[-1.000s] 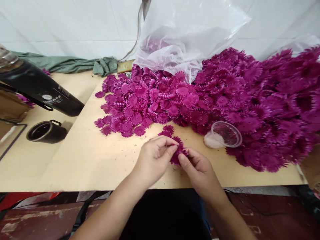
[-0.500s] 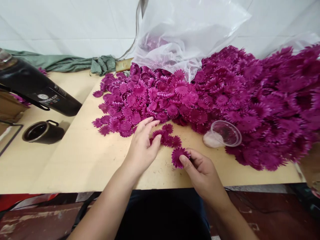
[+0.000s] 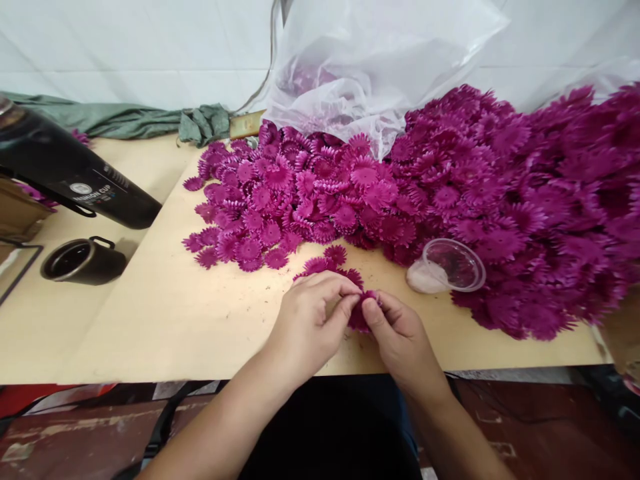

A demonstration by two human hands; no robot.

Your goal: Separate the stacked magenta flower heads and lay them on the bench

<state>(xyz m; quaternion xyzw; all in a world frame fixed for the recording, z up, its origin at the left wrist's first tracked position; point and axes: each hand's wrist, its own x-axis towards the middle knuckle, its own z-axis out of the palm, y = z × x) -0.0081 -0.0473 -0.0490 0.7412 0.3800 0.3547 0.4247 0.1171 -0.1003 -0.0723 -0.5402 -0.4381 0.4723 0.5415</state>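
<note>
Between thumb and fingers, my right hand (image 3: 403,333) pinches a magenta artificial flower head (image 3: 361,316) just above the table, near its front edge. My left hand (image 3: 316,320) has come against the flower's left side, thumb and fingertips pressed together at its petals. Behind my left hand lie a few loose flower heads (image 3: 335,255), partly covered by its fingers. Farther back spreads a large pile of the same magenta flower heads (image 3: 320,193), rising higher to the right. To the right of my hands, a clear plastic cup (image 3: 453,265) leans against the pile with something whitish inside.
A dark mug (image 3: 85,261) and a tilted black bottle (image 3: 85,170) stand at the left. Green cloth (image 3: 115,121) runs along the wall. A clear plastic bag (image 3: 385,73) rests behind the pile on the pale tabletop (image 3: 165,320).
My left hand has moved right and toward me, from the loose flower heads to the held one, and its fingers have closed. My right hand keeps its hold.
</note>
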